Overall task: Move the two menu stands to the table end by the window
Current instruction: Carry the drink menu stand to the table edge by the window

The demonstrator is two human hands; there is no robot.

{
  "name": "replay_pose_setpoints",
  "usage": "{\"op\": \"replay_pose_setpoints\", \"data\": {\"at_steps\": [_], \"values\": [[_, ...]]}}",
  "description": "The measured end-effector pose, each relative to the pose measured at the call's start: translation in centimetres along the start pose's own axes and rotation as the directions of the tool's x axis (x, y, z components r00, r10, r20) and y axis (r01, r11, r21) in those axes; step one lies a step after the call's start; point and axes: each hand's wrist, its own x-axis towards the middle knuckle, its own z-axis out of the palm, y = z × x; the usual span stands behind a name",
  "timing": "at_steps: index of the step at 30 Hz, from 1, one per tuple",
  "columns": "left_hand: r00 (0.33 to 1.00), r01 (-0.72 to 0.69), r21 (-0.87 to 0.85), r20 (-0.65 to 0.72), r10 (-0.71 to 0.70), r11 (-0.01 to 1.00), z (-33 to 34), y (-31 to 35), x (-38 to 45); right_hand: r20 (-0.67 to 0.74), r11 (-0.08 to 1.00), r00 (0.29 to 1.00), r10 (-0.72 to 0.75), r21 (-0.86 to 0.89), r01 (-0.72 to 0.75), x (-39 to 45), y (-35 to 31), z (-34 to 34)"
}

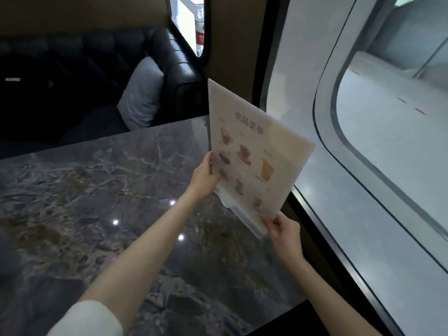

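A clear acrylic menu stand (257, 151) with a drinks menu of pictured cups stands tilted over the right end of the dark marble table (97, 202), close to the window (363, 117). My left hand (204, 177) grips its left edge. My right hand (282, 229) holds its lower right corner near the transparent base. Whether the base touches the tabletop, I cannot tell. Only this one menu stand is in view.
A black leather bench (101, 69) with a grey cushion (143, 93) runs along the far side of the table. A dark bag or coat (31, 93) lies on the bench at left. A bottle (200, 25) stands behind an opening at the top.
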Motion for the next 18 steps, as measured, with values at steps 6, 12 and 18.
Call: {"op": "replay_pose_setpoints", "data": {"at_steps": [6, 12, 18], "values": [[0.984, -0.050, 0.094, 0.174, 0.033, 0.994, 4.0, 1.5, 1.7, -0.153, 0.999, 0.987, 0.049, 0.016, -0.047, -0.9, 1.9, -2.1], [0.957, -0.077, 0.113, 0.288, 0.042, 0.991, 7.0, 2.1, 2.3, -0.248, 0.994, 0.965, 0.089, -0.043, -0.103, -2.0, 3.9, -2.6], [0.943, -0.085, 0.131, 0.330, 0.037, 0.988, 8.2, 2.1, 2.8, -0.249, 0.982, 0.951, 0.183, 0.007, -0.188, -2.2, 4.5, -2.3]]}}
